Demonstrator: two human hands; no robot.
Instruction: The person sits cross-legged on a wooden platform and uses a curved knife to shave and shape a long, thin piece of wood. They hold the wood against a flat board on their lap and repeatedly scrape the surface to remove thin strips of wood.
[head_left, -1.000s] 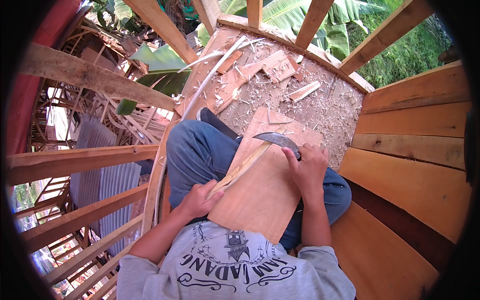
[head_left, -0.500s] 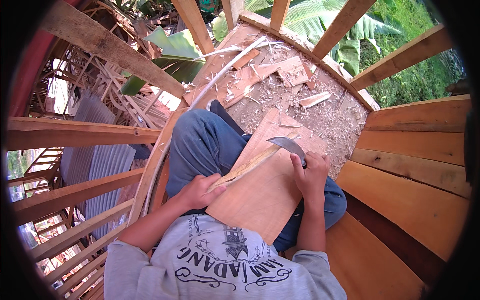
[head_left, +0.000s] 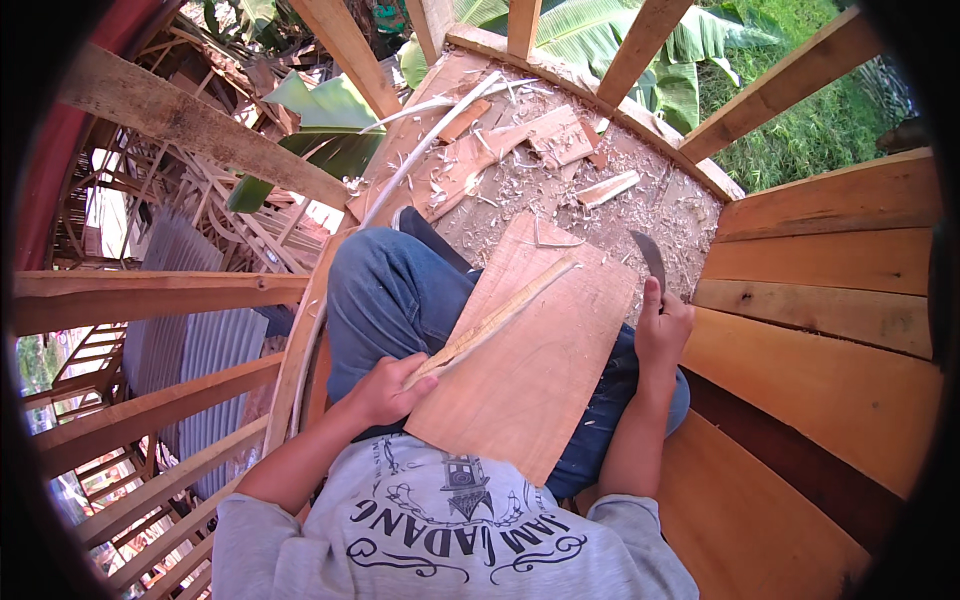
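Observation:
My left hand (head_left: 393, 388) is closed round the near end of a narrow, pale wooden strip (head_left: 497, 319). The strip slants away to the right, over a flat wooden board (head_left: 530, 375) that lies across my lap. Off the board's right edge, my right hand (head_left: 663, 322) grips a knife with a curved, dark blade (head_left: 649, 256). The blade points away from me and stands apart from the strip. My fingers hide most of the knife's handle. A thin shaving (head_left: 556, 240) rests at the board's far end.
Wood shavings and offcuts (head_left: 607, 189) litter the floor beyond the board. A long pale strip (head_left: 430, 146) lies at the far left. Slatted railings (head_left: 165, 290) rise on my left and ahead, and a plank wall (head_left: 810, 285) stands at my right.
My right hand has drawn the knife off the strip and moved it to the right, turning the blade upward. The left hand still holds the strip over the board.

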